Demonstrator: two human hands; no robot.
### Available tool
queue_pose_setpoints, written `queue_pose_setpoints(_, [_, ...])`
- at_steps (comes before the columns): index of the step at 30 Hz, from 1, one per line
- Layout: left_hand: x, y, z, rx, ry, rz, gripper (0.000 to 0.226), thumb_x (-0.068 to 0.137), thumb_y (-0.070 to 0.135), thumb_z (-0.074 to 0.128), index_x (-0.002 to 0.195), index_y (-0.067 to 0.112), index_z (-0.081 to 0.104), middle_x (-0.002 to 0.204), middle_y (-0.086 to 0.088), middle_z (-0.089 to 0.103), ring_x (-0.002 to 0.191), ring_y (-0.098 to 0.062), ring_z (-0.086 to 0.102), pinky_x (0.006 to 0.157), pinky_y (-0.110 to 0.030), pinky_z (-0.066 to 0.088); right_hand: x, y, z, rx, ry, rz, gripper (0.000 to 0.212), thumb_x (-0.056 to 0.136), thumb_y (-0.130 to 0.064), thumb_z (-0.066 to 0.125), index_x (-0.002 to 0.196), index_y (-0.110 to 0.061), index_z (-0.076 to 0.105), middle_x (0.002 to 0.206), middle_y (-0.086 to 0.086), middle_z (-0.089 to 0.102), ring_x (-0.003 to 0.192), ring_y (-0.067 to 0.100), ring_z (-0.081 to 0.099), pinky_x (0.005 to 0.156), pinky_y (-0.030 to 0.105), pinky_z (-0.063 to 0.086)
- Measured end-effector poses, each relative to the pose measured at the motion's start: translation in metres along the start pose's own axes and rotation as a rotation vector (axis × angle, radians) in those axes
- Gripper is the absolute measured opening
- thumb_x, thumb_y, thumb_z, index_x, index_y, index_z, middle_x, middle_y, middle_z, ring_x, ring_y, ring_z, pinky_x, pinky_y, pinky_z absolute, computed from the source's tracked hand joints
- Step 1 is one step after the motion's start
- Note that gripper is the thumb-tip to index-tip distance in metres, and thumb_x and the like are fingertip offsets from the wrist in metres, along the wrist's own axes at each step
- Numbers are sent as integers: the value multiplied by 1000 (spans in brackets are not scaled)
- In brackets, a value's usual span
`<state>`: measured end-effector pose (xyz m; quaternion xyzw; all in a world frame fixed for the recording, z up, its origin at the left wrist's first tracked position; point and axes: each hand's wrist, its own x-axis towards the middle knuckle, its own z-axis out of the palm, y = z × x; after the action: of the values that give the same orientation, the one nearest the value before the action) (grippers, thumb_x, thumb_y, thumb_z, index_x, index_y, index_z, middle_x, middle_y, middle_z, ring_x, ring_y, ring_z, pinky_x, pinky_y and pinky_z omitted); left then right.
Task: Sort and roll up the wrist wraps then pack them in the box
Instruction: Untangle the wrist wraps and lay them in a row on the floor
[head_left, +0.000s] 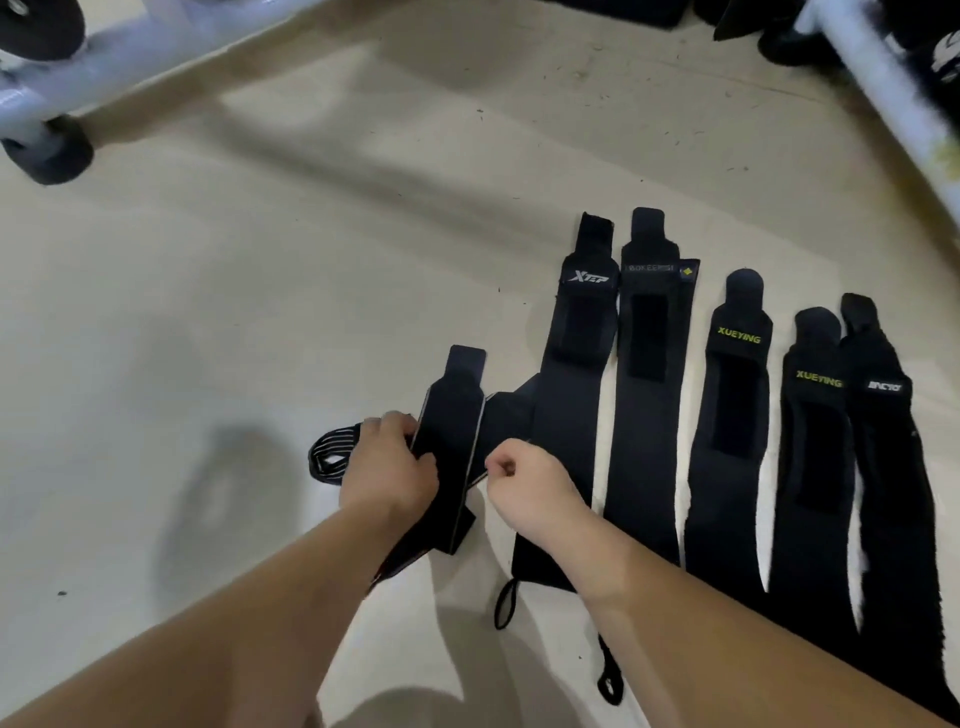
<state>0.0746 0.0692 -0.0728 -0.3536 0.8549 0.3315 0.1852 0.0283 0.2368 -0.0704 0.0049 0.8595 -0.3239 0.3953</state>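
At the near centre of the floor (208, 312), a black wrist wrap (452, 441) is held at both edges. Its left edge is gripped by the left hand (387, 467), fingers curled over it, and its right edge is pinched by the right hand (524, 483), fingers closed together. A striped wrap (327, 457) is partly covered by the left hand. To the right, a row of black wraps (727, 415) is laid flat, side by side. At the far left, a white frame (156, 47) is seen.
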Motion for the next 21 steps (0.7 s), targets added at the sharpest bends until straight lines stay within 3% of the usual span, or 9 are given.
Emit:
queue_pose_setpoints(3, [10,-18,-9,80,-179,14,60,81,41,77,136,25,61,133,-2,63,117,-26,65,104,-42,54,11,-4,13,71,-114,67,31,103,-19,51,131,-22,64,111,-1,67,92,17,63,86,34,57])
queue_pose_setpoints(6, [15,-27,-11,155,-134,-46,71,83,47,79,145,24,53,139,-5,51,127,-30,59,109,-43,50,22,-3,13,113,18,201,40,102,-15,52,143,-14,51,120,1,59,93,17,60,68,29,49])
queue_pose_setpoints(9, [13,-39,-14,314,-162,-110,53,82,62,69,124,30,62,113,5,68,102,-22,70,89,-40,60,31,-10,9,168,146,335,37,99,-11,54,134,-8,47,103,4,57,74,16,55,54,28,39])
queue_pose_setpoints(11, [7,-43,-15,366,-170,-159,43,88,69,57,105,30,64,92,7,70,85,-20,72,74,-34,58,37,-14,15,233,167,380,33,97,-12,55,128,-8,47,101,7,59,70,17,54,52,28,39])
queue_pose_setpoints(13, [2,-39,-15,360,-92,-163,46,96,67,51,101,23,63,93,5,67,86,-21,70,69,-32,52,39,-17,25,403,185,423,26,93,-12,56,118,-8,53,89,6,57,64,18,53,52,29,42])
queue_pose_setpoints(15, [3,-33,-10,245,-22,-69,44,97,58,61,122,22,60,115,4,64,105,-23,67,79,-35,51,38,-18,32,636,214,496,18,90,-9,59,107,-6,62,81,8,59,62,21,56,56,31,50])
queue_pose_setpoints(17, [5,-23,-5,23,-83,-52,62,93,46,75,144,21,51,130,1,63,120,-23,64,96,-34,51,36,-18,34,815,182,547,9,95,-10,69,99,-2,69,81,12,66,69,25,64,63,34,59])
queue_pose_setpoints(18, [6,-16,-3,-131,-117,-99,73,91,40,80,152,19,45,130,0,64,120,-23,65,100,-35,51,35,-17,34,845,131,550,14,97,-16,74,99,-2,71,87,12,71,76,24,69,67,35,63])
queue_pose_setpoints(21, [4,-3,2,-538,-113,-281,95,84,22,89,160,17,33,126,-3,60,110,-26,64,88,-34,54,31,-17,33,814,-26,528,41,94,-45,80,118,-13,71,112,9,78,97,27,77,73,37,65])
